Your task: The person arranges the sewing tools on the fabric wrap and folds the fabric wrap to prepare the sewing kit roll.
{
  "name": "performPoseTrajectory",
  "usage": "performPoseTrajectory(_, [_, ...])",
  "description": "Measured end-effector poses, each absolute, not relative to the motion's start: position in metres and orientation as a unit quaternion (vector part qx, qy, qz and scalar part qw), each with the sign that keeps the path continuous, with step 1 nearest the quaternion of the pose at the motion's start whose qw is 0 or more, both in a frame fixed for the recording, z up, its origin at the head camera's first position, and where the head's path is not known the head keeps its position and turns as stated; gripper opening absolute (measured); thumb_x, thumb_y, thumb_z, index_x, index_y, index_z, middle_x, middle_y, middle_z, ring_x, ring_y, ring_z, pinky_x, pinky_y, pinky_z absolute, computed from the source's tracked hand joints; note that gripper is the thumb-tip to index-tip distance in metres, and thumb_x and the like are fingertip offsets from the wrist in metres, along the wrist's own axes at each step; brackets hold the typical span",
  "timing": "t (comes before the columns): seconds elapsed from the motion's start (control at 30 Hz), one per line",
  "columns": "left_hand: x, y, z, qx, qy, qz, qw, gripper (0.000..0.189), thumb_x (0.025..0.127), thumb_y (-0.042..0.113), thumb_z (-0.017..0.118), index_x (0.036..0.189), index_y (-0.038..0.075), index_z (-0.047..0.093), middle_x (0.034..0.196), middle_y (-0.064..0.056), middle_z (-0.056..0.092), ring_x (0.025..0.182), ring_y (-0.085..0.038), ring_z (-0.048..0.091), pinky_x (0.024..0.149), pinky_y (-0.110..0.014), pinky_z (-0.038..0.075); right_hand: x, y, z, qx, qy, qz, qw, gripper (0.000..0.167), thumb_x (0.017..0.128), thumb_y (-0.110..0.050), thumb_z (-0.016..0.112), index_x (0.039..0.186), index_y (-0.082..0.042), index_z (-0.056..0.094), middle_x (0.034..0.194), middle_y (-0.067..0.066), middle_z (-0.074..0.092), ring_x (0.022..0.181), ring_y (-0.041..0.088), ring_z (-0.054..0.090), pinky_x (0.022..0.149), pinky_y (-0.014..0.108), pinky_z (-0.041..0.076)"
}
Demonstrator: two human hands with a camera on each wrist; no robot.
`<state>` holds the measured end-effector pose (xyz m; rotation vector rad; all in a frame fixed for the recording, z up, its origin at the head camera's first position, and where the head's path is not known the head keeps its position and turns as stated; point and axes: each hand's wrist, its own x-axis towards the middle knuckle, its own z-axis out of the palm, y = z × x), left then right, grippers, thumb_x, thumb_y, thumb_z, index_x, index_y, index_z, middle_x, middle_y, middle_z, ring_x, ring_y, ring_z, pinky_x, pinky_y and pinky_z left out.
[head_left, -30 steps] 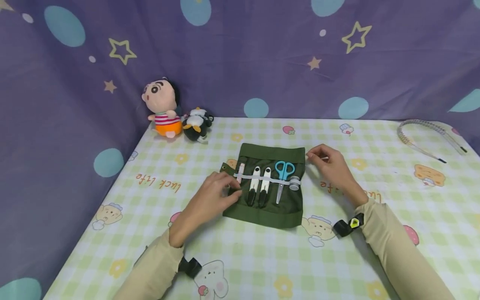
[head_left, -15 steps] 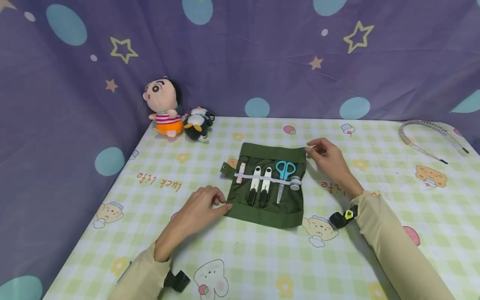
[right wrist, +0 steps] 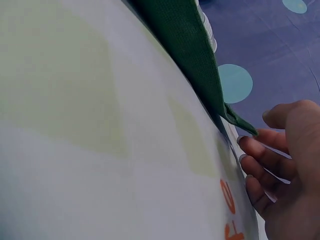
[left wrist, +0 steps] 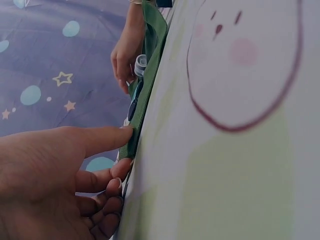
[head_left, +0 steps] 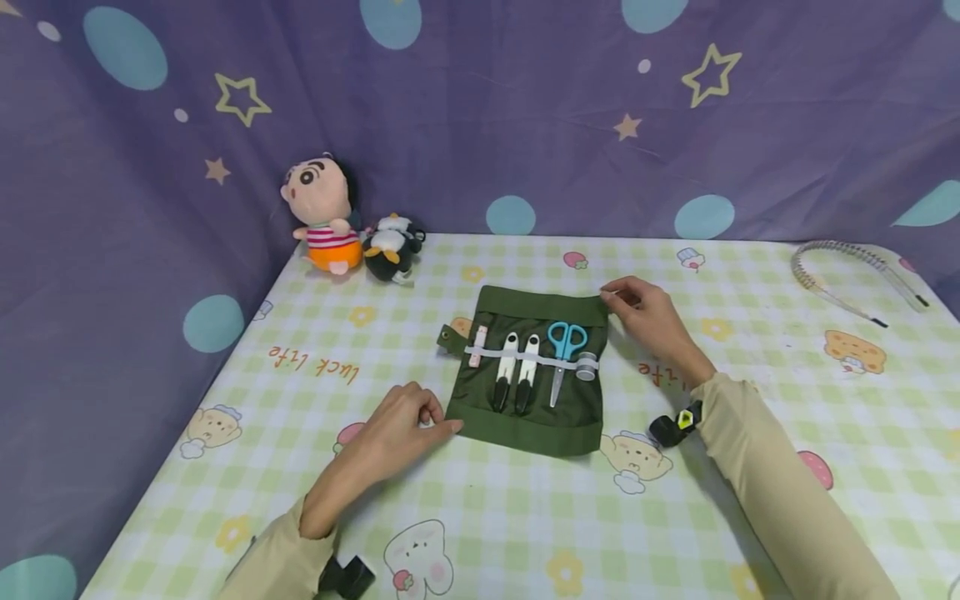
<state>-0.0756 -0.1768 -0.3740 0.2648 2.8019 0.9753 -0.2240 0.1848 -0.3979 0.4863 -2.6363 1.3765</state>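
A dark green fabric roll-up pouch (head_left: 536, 442) lies unfolded on the table. Its pale elastic strap runs across blue-handled scissors (head_left: 566, 337), two white tools with black ends (head_left: 506, 367), a small pinkish-white stick (head_left: 478, 346) and a small grey-white cylinder (head_left: 587, 367). My left hand (head_left: 401, 429) pinches the pouch's near left corner between thumb and index finger. At the far right corner is my right hand (head_left: 648, 312); in the right wrist view the corner meets a finger, while the thumb stands apart from the cloth.
A striped-shirt plush doll (head_left: 326, 217) and a penguin plush (head_left: 392, 247) stand at the back left. A headband (head_left: 813, 279) lies at the far right. A snap tab (head_left: 450, 337) sticks out from the pouch's left side. The checked cloth (head_left: 480, 533) covers the table.
My left hand has moved from the pouch's left side, near the pinkish-white stick, down to its near left corner. My right hand has shifted slightly up onto the far right corner.
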Motion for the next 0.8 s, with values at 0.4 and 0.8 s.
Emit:
performPoseTrajectory(0.4, [-0.076,-0.180,-0.376,0.111,0.938,0.321,0.074,0.026,0.093,0.026,0.080,0.075,0.016,0.064,0.077,-0.002,0.048,0.076,-0.020,0.039,0.070,-0.035,0.035,-0.232,0.182,-0.399,0.174,-0.879,0.440,0.052,0.022,0.107,-0.012,0.058,0.117,0.005,0.069,0.108,0.022,0.071,0.100,0.037,0.066,0.089,0.049,0.049])
performPoseTrajectory(0.8, [-0.080,-0.187,-0.373,0.139,0.916,0.364,0.096,0.022,0.096,0.017,0.075,0.077,0.013,0.064,0.077,0.000,0.055,0.073,-0.017,0.050,0.069,-0.032,0.043,-0.226,0.188,-0.397,0.167,-0.883,0.437,0.044,0.018,0.105,-0.010,0.061,0.110,0.004,0.071,0.102,0.019,0.071,0.087,0.026,0.061,0.074,0.031,0.045])
